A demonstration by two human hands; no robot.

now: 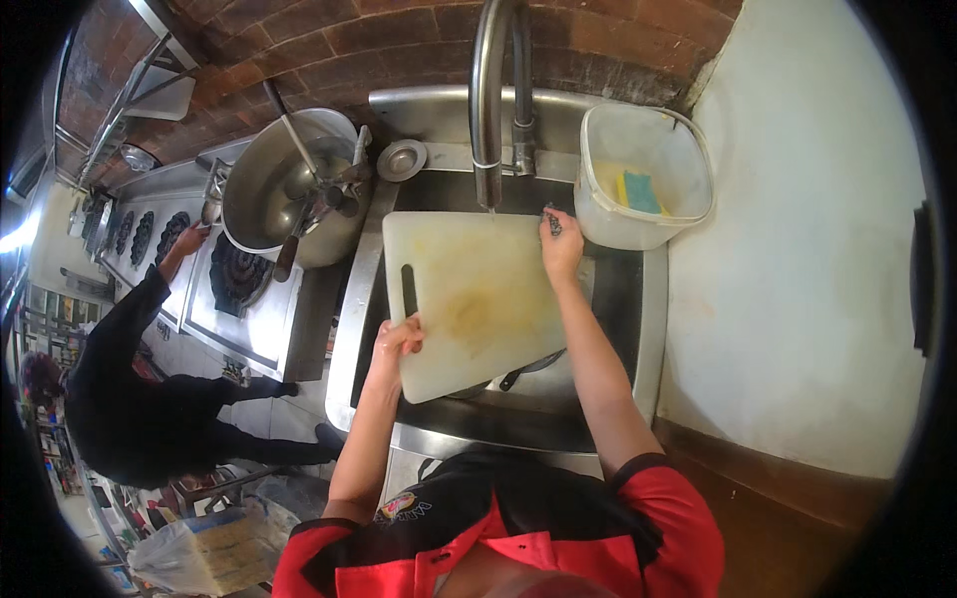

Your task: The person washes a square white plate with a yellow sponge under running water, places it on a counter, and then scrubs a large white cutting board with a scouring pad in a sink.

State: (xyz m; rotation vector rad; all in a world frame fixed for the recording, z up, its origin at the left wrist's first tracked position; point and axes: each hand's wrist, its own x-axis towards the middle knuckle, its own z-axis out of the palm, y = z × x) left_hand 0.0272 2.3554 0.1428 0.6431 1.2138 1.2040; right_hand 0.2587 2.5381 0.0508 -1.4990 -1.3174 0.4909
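A stained white plastic cutting board is held over a stainless steel sink, under the curved metal faucet. My left hand grips its lower left edge, just below the slot handle. At the board's upper right corner is my right hand, closed around a dark grey metal scouring pad. Beneath the board, partly hidden, a knife with a black handle and some metalware lie in the sink.
A white plastic tub with a sponge stands at the sink's back right corner. Left are a small metal dish, a large pot with a food mill or similar utensil, and a stove. A co-worker reaches toward the stove.
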